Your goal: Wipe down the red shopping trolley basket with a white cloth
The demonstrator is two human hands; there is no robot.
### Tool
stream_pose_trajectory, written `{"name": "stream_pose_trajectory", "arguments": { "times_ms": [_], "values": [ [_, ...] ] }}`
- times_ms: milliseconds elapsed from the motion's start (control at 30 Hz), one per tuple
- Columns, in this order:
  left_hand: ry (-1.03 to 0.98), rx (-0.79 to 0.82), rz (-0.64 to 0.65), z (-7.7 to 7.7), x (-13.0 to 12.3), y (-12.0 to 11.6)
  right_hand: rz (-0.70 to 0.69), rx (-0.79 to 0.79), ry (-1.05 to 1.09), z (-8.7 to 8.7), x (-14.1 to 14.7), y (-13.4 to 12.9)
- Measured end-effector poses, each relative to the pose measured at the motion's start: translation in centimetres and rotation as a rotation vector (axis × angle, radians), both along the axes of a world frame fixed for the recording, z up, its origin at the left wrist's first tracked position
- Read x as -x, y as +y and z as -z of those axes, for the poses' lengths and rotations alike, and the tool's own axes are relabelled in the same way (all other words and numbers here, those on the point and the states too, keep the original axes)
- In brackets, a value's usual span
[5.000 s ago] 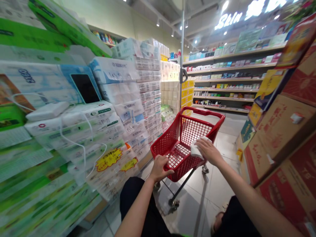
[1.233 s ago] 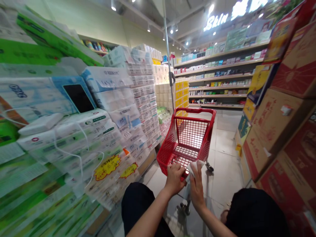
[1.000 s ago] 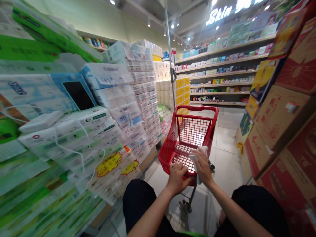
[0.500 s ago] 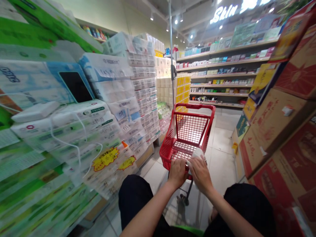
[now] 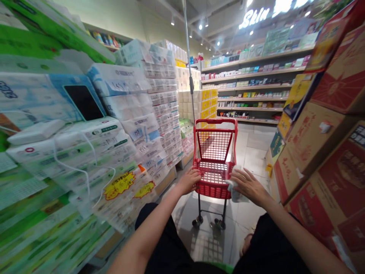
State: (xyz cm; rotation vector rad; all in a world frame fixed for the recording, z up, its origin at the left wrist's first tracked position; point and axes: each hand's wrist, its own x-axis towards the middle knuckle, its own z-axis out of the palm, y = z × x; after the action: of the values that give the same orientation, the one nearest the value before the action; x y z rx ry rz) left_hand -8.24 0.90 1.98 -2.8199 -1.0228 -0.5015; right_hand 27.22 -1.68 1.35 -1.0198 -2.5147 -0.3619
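Observation:
A small red shopping cart (image 5: 215,146) stands on the tiled aisle floor in front of me, its basket empty. My left hand (image 5: 190,179) grips the near left corner of the basket rim. My right hand (image 5: 247,184) presses a white cloth (image 5: 235,193) against the near right side of the basket. My knees in dark trousers show at the bottom of the view.
Stacked packs of tissue and toilet paper (image 5: 134,114) line the left side, with a dark tablet (image 5: 84,102) and a white cable on them. Cardboard boxes (image 5: 322,137) fill the right. Shelves of goods (image 5: 251,91) stand beyond. A thin pole (image 5: 189,64) rises behind the cart.
The cart has turned square to me. My hands, close together at the near rim before, have spread to its left and right corners, the cloth going with the right.

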Motion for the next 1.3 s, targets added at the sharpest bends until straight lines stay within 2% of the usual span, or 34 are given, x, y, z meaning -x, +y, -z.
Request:
{"name": "stream_pose_trajectory", "arguments": {
  "times_ms": [133, 367, 433, 533, 667, 767, 867, 967, 1167, 1233, 1300],
  "values": [
    [-0.064, -0.028, -0.037, 1.7, -1.2, 0.6, 0.010, -0.022, -0.029, 0.2, 2.6, 1.0],
    [-0.158, -0.025, -0.077, 2.8, -2.9, 0.0, 0.113, -0.090, -0.049, 0.9, 13.2, 1.0],
    [-0.196, -0.018, -0.088, 3.0, -3.0, -0.2, 0.119, -0.092, -0.031, 1.0, 15.0, 0.7],
    [-0.199, -0.004, -0.073, 2.9, -2.5, -0.5, 0.036, -0.058, 0.016, 0.9, 14.3, 0.5],
    [-0.176, 0.005, -0.052, 2.5, -1.7, -0.8, 0.001, -0.041, 0.098, 0.4, 8.0, 0.8],
    [-0.175, 0.002, -0.062, 2.5, -1.8, -1.1, -0.017, -0.016, 0.057, -0.6, 2.9, 1.1],
    [-0.172, -0.004, -0.089, 2.6, -2.8, -1.5, -0.041, 0.008, -0.019, -1.1, 0.8, 1.0],
    [-0.172, -0.016, -0.116, 2.9, -4.2, -2.1, -0.006, 0.015, -0.052, -0.5, 2.6, 0.6],
    [-0.149, -0.075, -0.176, 3.4, -5.9, -2.7, 0.091, -0.058, -0.071, 1.6, 10.6, 0.1],
    [-0.139, -0.084, -0.170, 3.4, -5.6, -2.7, 0.101, -0.071, -0.056, 1.7, 11.3, 0.1],
    [-0.132, -0.084, -0.130, 3.1, -5.0, -2.6, 0.067, -0.060, -0.062, 1.3, 10.4, 0.2]
  ]
}}
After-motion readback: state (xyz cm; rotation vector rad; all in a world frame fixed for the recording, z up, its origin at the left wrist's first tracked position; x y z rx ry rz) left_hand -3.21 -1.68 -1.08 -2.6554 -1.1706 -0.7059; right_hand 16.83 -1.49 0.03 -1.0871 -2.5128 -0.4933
